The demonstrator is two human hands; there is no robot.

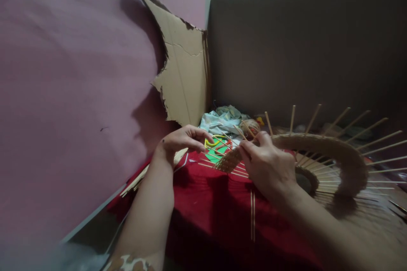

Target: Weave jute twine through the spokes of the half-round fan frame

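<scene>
A wicker piece of pale sticks with a woven tan band curves across the right side. Its sticks fan outward, and a smaller woven ring lies inside the band. My right hand is closed on the band's left part, thumb and fingers pressed together over the weave and covering some of it. My left hand is just left of the stick tips, fingers curved with a gap to the thumb. Any thin strand between them is too small to make out. Two loose sticks lie on the red cloth.
Torn cardboard leans against the pink wall. Beyond my hands are light-blue cloth, a ball of twine, yellow-handled and orange-handled tools. A bundle of sticks lies by my left forearm.
</scene>
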